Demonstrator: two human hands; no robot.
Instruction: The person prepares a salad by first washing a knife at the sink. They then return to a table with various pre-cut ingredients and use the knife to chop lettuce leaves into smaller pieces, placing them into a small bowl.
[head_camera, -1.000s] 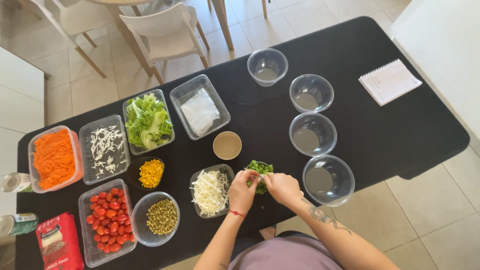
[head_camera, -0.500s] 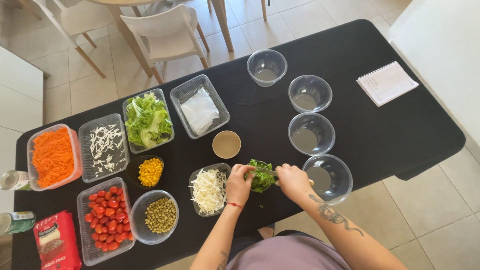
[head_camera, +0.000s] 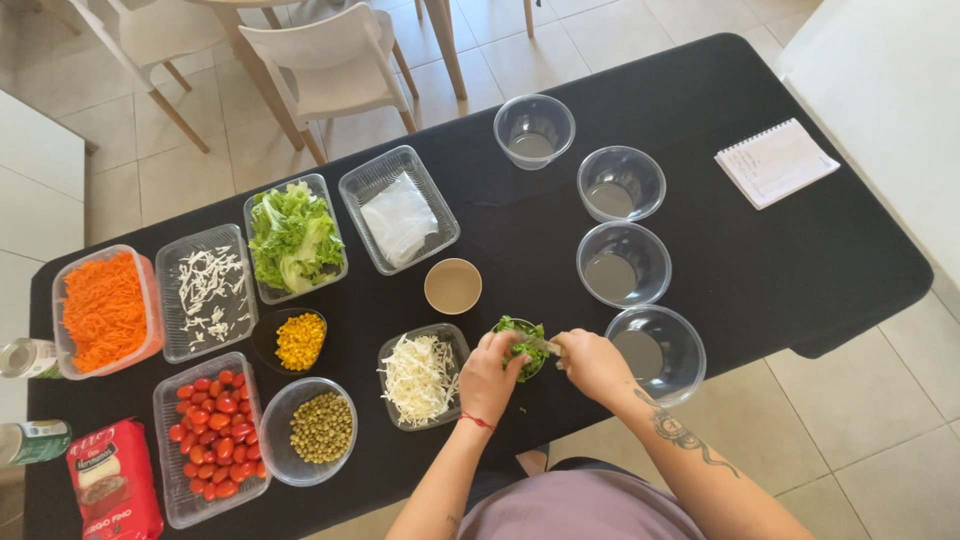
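We have a small bunch of green herbs (head_camera: 524, 340) at the near edge of the black table (head_camera: 800, 270), pinched between both hands, perhaps so the leaves can be pulled apart. Our left hand (head_camera: 490, 375) curls around the bunch from the left; our right hand (head_camera: 590, 365) grips its other side (what lies beneath is hidden). Shredded cabbage (head_camera: 420, 377) sits just left, an empty clear bowl (head_camera: 660, 352) just right, and a small tan cup (head_camera: 453, 286) beyond. Nothing stands between hands and bowl.
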